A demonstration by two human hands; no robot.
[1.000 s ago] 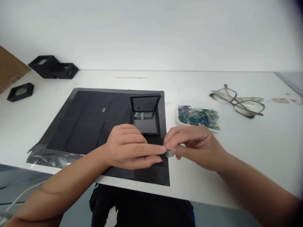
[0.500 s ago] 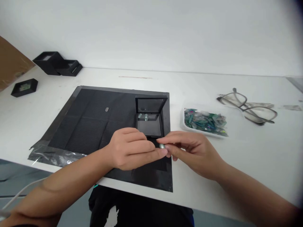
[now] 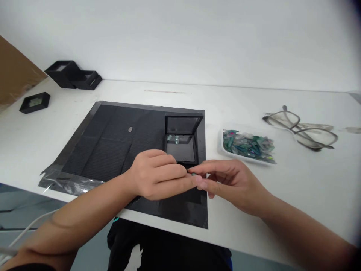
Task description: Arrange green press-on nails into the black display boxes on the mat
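Above the front of the black mat (image 3: 113, 139), my two hands meet at the fingertips. My left hand (image 3: 160, 176) is closed, its fingers bent together around a small greenish stone (image 3: 194, 174). On the other side, my right hand (image 3: 234, 184) pinches at the same stone with thumb and index finger. Most of the stone is hidden behind the fingers. Just beyond the hands lies an opened black case (image 3: 180, 150) with its clear-windowed lid raised; a few pale green stones (image 3: 176, 139) sit inside near the hinge.
Right of the mat is a white plastic tray (image 3: 222, 148) full of green and clear stones. Eyeglasses (image 3: 299, 130) lie farther right. Black boxes (image 3: 63, 75) stand back left, near a small black box (image 3: 35, 102). A small grey piece (image 3: 130, 129) rests on the mat.
The fingers have closed further over the stone, so less of it shows. The whole view has shifted slightly; the case and tray stay in place.
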